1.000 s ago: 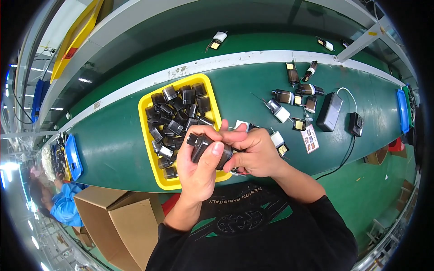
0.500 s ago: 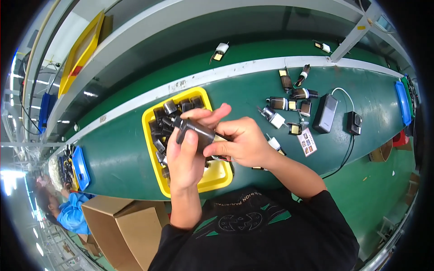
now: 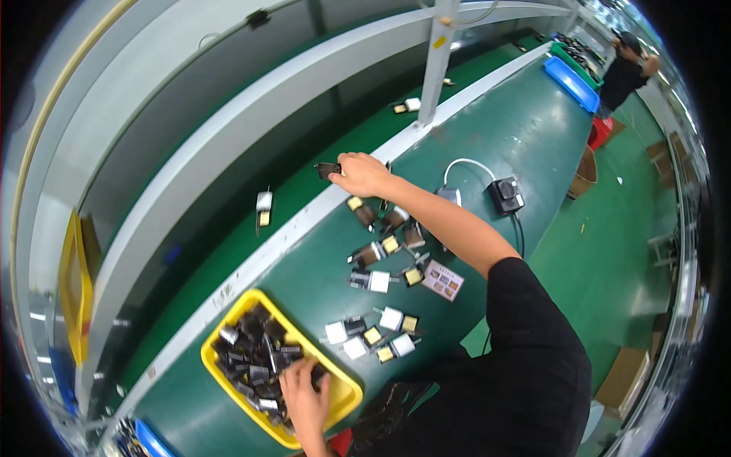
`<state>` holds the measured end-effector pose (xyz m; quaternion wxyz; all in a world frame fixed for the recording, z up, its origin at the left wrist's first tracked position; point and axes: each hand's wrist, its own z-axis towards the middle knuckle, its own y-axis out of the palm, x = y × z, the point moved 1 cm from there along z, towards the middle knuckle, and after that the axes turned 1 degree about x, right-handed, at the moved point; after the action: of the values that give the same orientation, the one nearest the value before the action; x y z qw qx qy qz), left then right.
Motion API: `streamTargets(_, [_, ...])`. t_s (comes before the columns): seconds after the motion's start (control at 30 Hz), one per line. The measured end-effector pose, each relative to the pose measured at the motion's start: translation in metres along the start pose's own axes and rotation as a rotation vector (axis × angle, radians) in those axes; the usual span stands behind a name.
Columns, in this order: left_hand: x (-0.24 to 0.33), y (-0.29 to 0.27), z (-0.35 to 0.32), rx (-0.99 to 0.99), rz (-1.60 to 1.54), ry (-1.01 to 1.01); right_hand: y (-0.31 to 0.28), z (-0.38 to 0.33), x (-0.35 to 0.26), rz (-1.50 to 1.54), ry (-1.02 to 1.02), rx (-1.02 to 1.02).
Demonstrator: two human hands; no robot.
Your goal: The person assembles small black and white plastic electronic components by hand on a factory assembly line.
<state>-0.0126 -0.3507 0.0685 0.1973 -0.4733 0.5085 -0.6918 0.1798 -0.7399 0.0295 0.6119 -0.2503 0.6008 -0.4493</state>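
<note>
My right hand (image 3: 364, 175) reaches far over the white rail at the bench's back edge. Its fingers are closed on a small dark cylindrical part (image 3: 327, 170). In the yellow tray (image 3: 346, 392), at the near left, lies a heap of black parts (image 3: 247, 354). My left hand (image 3: 304, 392) is at the heap's right side, its fingers and thumb around a black part (image 3: 319, 374), which they partly hide. Between the tray and my right arm lie several white-and-dark parts with yellow pads, such as a white part (image 3: 378, 282).
A printed card (image 3: 442, 280) lies below my right forearm, and a black power adapter (image 3: 506, 196) with a cable stands beyond it. A grey post (image 3: 437, 68) rises from the rail. A blue tray (image 3: 571, 84) sits at the far end, near another person (image 3: 628, 68).
My hands have parted. The right has moved far forward with the dark part, and the left has gone down into the tray. The view has turned to the right.
</note>
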Motion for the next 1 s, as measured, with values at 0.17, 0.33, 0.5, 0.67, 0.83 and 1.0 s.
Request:
streamTargets(0.17, [-0.012, 0.011, -0.013, -0.17, -0.003, -0.114, -0.034, 0.084, 0.059, -0.333, 0.244, -0.011])
streamTargets(0.33, [-0.015, 0.02, -0.012, -0.143, 0.036, 0.092, -0.047, 0.119, 0.207, -0.61, 0.905, 0.088])
streamTargets(0.5, [0.03, -0.032, 0.016, -0.363, -0.007, -0.183, -0.037, 0.126, 0.165, -0.65, 0.872, -0.02])
streamTargets(0.67, [-0.049, -0.01, -0.023, -0.111, -0.927, -0.472, -0.034, 0.106, 0.157, -0.549, 0.571, -0.022])
streamTargets(0.83, [-0.054, -0.002, -0.021, 0.201, -0.813, -0.498, -0.054, 0.069, 0.122, -0.456, 0.272, -0.022])
streamTargets(1.0, [-0.024, -0.005, -0.006, 0.387, -0.935, -0.454, -0.052, 0.103, 0.138, -0.44, 0.455, 0.085])
